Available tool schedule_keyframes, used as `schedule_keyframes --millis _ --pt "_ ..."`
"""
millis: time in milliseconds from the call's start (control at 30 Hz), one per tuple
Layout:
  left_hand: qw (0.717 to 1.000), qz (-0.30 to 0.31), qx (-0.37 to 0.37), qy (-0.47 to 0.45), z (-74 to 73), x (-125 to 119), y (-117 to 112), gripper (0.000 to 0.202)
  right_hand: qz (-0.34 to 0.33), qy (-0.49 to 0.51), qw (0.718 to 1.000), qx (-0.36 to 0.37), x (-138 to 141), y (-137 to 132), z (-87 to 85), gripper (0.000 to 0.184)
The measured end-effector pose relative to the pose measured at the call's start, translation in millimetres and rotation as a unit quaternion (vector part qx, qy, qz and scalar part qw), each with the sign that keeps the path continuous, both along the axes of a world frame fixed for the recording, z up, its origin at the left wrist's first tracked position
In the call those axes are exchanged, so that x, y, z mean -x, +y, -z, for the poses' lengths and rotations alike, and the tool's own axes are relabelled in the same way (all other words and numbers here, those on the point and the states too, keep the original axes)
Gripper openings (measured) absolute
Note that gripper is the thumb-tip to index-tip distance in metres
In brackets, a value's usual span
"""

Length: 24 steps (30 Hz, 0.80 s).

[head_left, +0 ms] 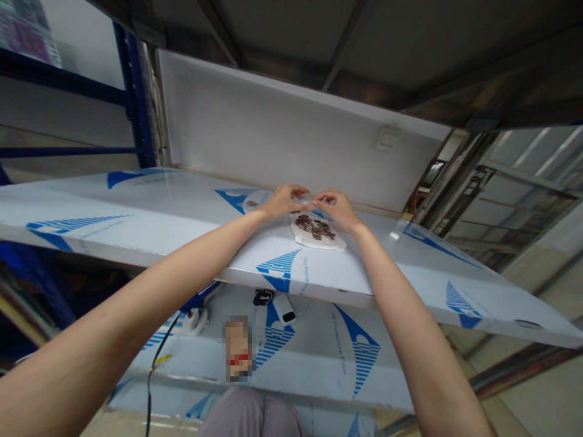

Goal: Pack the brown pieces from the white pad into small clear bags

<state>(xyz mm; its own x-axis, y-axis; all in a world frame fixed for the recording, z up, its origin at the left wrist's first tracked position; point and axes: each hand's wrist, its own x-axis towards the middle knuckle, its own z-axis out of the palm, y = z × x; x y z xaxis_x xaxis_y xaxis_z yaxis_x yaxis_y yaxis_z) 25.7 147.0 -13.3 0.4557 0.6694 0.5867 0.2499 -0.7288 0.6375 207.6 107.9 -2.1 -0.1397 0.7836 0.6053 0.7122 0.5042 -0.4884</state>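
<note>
A white package with a dark brown, broken-looking pattern or contents (314, 227) lies on the upper metal table. Clear plastic, which looks like a bag's top, rises from its far side. My left hand (288, 202) pinches this plastic between thumb and fingers. Right beside it, my right hand (336, 207) is closed on the same plastic, thumb and fingertips together. The fingertips of both hands nearly meet above the package. Left of my left hand lies a round, clear-looking thing (255, 200) with a small brown patch; its kind is unclear.
The table (182, 206) has blue-printed protective film. A dark shelf underside (291, 42) hangs overhead; a white wall with a switch (387, 139) stands behind. On the lower shelf are a small white device (285, 309), a black item (263, 297), a power strip (194, 321) and a cable (150, 376).
</note>
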Motion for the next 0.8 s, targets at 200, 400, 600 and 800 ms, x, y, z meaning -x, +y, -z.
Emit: schedule_keyframes --millis 200,400,600,800 --pt "0.99 -0.006 0.062 -0.124 -9.2 2.7 0.2 0.018 -0.011 0.058 0.998 -0.003 -8.0 5.2 0.6 0.01" --pt "0.98 -0.043 0.094 -0.172 -12.5 4.9 -2.6 0.01 -0.027 0.111 0.992 0.05 -3.2 0.3 -0.1 0.011" --pt "0.974 -0.052 0.098 -0.196 -12.8 4.1 -5.4 0.008 -0.064 0.172 0.982 0.051 2.3 -4.7 -1.1 0.027" --pt "0.975 -0.05 0.096 -0.196 -14.0 2.4 -4.1 0.005 -0.042 0.201 0.979 0.021 0.7 -5.6 -4.5 0.03"
